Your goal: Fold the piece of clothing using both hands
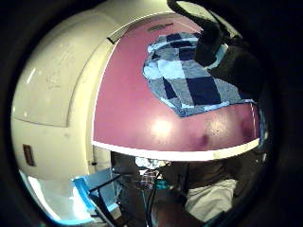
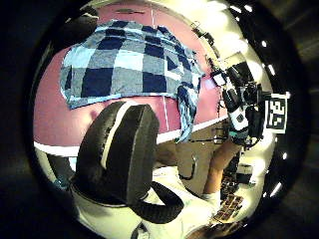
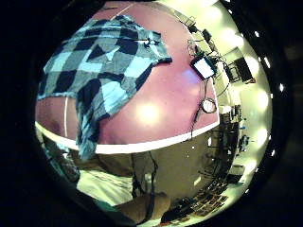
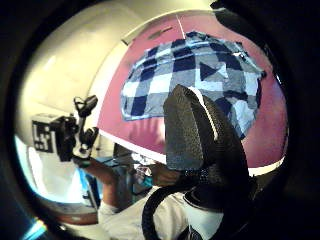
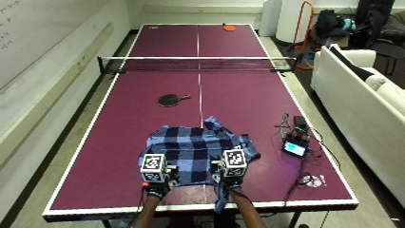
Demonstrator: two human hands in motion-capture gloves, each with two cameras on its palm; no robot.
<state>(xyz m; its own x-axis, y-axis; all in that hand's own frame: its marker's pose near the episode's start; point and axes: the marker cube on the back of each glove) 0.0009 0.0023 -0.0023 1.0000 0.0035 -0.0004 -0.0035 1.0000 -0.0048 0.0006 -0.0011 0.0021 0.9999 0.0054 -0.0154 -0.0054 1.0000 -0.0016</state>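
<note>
Maroon ping-pong table [image 5: 126, 123], one net [image 5: 197, 63] across the middle. One checked shirt [image 5: 193, 149], blue and white with dark navy squares, lies spread and a bit rumpled on the near half, close to the near edge; one strip of it hangs over that edge (seen in the right little finger side palm view [image 3: 87, 137]). Two gloved hands hover above the shirt's near part: left hand [image 5: 157, 183] over its left corner, right hand [image 5: 229, 179] over the right. From the palm views both seem raised off the cloth, nothing gripped; the left thumb [image 2: 122, 149] and right thumb [image 4: 192, 130] look fairly straight, but how far the other fingers are spread I cannot tell. Two paddles: one dark [image 5: 169, 99] on the near half, one orange [image 5: 228, 27] at the far end. One small screen device [image 5: 295, 148] with cables sits right of the shirt. One white sofa [image 5: 364, 99] stands beside the table.
</note>
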